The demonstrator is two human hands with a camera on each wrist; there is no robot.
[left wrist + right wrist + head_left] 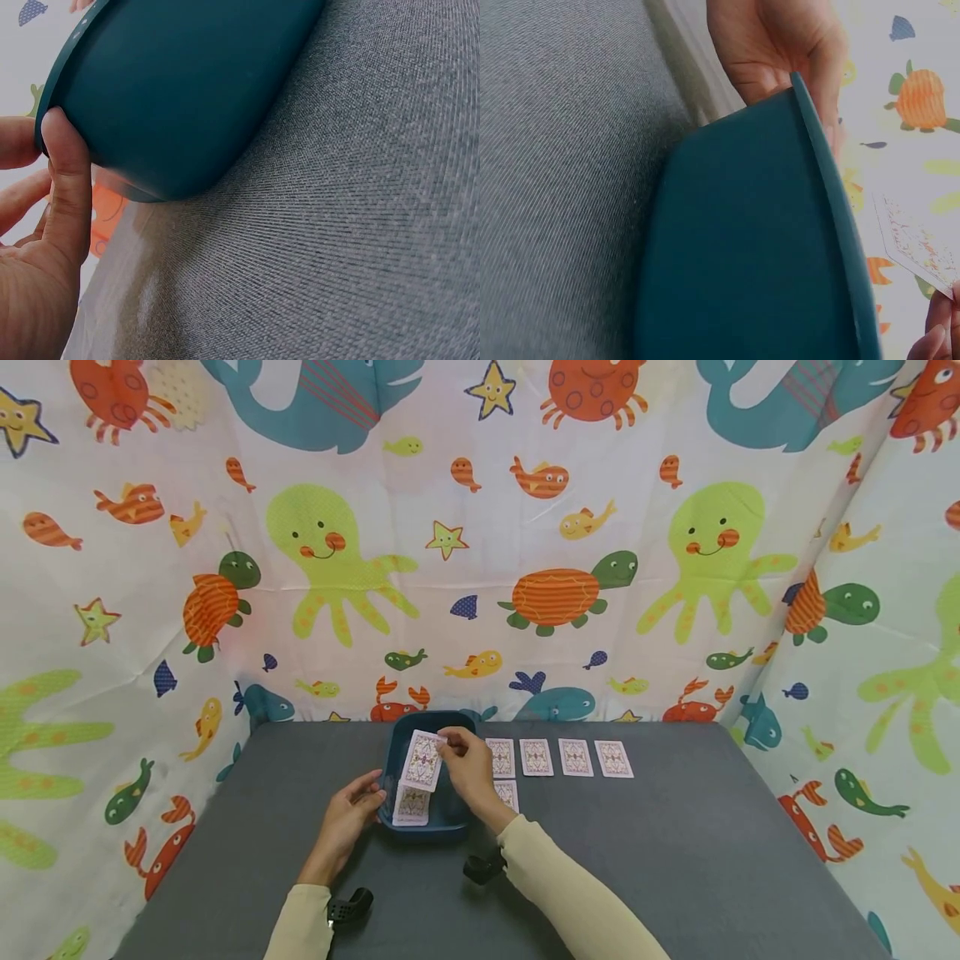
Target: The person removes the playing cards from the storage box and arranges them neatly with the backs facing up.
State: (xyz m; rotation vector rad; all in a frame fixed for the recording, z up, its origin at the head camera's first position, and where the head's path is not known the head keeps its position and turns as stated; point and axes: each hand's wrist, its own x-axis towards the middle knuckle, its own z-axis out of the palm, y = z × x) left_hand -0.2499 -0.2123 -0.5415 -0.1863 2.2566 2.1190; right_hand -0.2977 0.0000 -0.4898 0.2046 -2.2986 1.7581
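A dark teal plastic bin (pixel 429 833) stands on the grey table. At its left side my left hand (pixel 352 806) pinches the rim, the thumb outside against the wall, as the left wrist view shows. Over the bin my right hand (pixel 471 774) pinches a patterned playing card (pixel 422 761) by its upper right edge; the right wrist view shows the same card (pixel 916 244) above rim height. Another playing card (pixel 411 808) lies inside the bin, partly covered by the held one in the head view.
Right of the bin, a row of patterned cards (pixel 576 757) lies on the grey table (pixel 675 860), with one more card (pixel 507 795) below the row, partly behind the right hand. A sea-animal curtain (pixel 450 602) hangs along the table's back edge and sides.
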